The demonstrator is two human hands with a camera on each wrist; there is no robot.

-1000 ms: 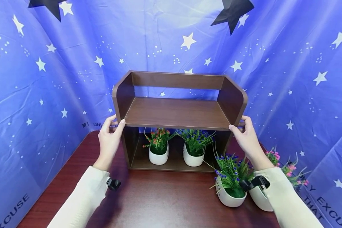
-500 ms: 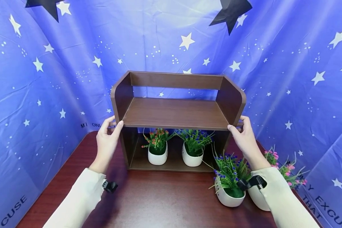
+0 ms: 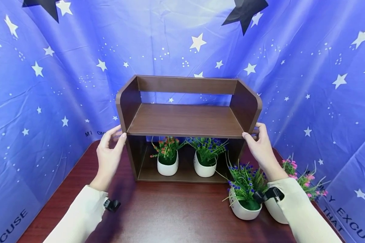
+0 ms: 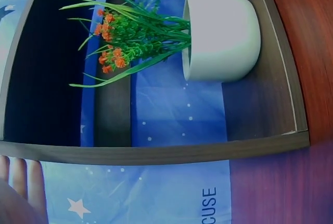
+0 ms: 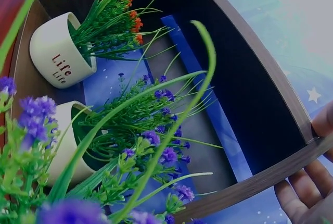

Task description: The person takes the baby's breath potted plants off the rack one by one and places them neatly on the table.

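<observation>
A brown shelf [image 3: 182, 118] stands on the table [image 3: 170, 212]; the right hand [image 3: 261, 146] clamps one side, the left hand [image 3: 108, 155] is at the other, its grip clamped or loose, I can't tell.

The left wrist view's edge cuts off the left hand [image 4: 23, 200]; the right sleeve [image 3: 305, 212] hides part of the pink-flowered plant [image 3: 309, 185].
</observation>
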